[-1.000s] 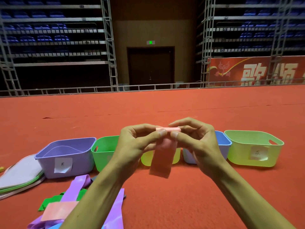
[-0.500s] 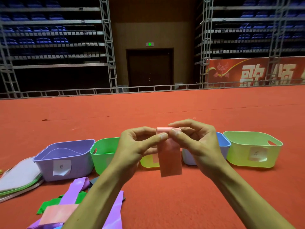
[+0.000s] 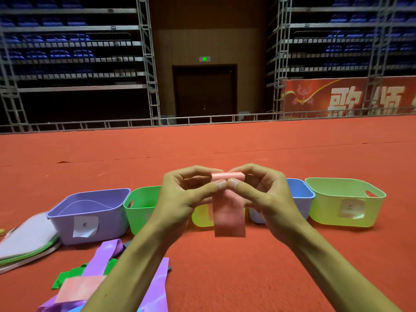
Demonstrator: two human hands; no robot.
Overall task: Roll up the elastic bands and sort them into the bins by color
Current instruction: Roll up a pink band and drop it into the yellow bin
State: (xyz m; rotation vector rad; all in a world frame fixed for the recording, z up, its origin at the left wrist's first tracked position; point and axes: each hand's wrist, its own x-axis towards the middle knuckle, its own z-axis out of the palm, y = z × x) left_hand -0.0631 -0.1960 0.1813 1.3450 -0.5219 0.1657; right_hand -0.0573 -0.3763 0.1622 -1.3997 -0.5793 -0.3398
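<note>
Pink band (image 3: 228, 213), partly rolled, pinched at coil by left hand (image 3: 180, 199) and right hand (image 3: 267, 199); risk of springing loose through slackened grip.

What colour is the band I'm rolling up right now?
Pink; the band shows best in the head view.
</note>
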